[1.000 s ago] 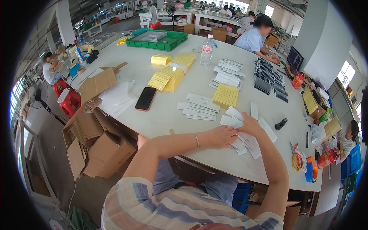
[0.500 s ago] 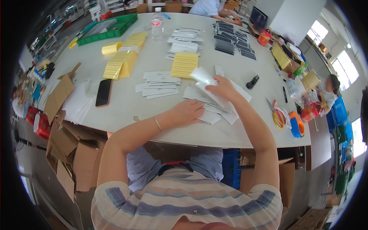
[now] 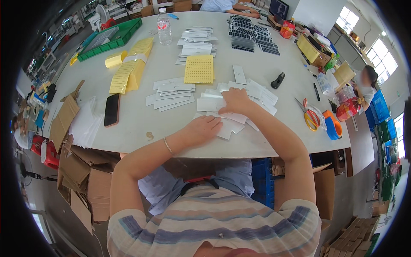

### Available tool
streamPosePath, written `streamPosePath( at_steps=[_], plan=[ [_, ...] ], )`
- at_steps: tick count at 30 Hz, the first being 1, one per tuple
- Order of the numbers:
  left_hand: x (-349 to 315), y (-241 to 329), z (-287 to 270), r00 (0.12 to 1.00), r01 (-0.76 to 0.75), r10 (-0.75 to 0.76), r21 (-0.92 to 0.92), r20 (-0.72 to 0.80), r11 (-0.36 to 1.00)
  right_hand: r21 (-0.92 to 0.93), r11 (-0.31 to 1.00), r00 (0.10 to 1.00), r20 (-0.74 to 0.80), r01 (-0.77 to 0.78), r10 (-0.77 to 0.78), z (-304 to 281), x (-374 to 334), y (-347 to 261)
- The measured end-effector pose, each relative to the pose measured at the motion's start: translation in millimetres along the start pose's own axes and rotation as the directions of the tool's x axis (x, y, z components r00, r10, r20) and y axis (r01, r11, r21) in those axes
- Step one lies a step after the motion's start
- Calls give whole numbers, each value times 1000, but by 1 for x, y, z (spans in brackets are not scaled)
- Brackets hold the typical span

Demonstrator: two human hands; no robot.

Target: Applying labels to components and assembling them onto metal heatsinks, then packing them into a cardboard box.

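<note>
Loosely spread white packets (image 3: 261,95), flat and printed with small text, lie in front of me. My right hand (image 3: 236,102) rests on top of this pile, thumb and fingers apart, and whether it pinches a packet edge is unclear. At the pile's near left edge lies my left hand (image 3: 202,131), palm down with its fingers stretched over the packets. To the left is a layered stack of similar white packets (image 3: 173,95). A yellow sheet of small labels (image 3: 199,70) lies behind, overlapping the near end of a farther stack of white packets (image 3: 197,40).
Left: a phone (image 3: 112,110), folded yellow label sheets (image 3: 128,75) and a green tray (image 3: 115,45). Right: a black utility knife (image 3: 278,80), scissors (image 3: 311,120) and a tape roll (image 3: 333,126). Farther off stand a water bottle (image 3: 164,28), dark strips (image 3: 250,36) and a co-worker's arm (image 3: 244,10).
The shiny white packet my right hand held raised is down on the pile, and that hand has lowered onto it. My left hand has stayed nearly in place. The whole view has shifted slightly.
</note>
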State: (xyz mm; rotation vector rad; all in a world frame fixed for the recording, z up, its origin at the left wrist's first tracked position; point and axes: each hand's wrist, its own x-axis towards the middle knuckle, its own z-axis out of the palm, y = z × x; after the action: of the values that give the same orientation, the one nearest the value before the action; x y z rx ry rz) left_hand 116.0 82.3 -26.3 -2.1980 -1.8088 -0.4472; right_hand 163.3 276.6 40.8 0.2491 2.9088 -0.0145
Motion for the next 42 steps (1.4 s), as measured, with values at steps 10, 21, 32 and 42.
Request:
streamPosePath(
  at_steps=[10, 21, 32, 42],
  plan=[
    [-18, 38, -28, 999, 52, -53, -65, -11, 997, 296, 955, 998, -58, 20, -3, 11, -12, -1],
    [-50, 59, -30, 988, 66, -69, 30, 138, 997, 951, 186, 914, 291, -246, -281, 25, -33, -24],
    [-56, 41, -38, 946, 90, 6, 280, -323, 956, 903, 418, 925, 235, -94, -299, 43, -61, -62],
    [-34, 16, -58, 997, 52, -58, 97, 58, 994, 57, 984, 938, -317, 167, -140, 15, -68, -14]
  ],
)
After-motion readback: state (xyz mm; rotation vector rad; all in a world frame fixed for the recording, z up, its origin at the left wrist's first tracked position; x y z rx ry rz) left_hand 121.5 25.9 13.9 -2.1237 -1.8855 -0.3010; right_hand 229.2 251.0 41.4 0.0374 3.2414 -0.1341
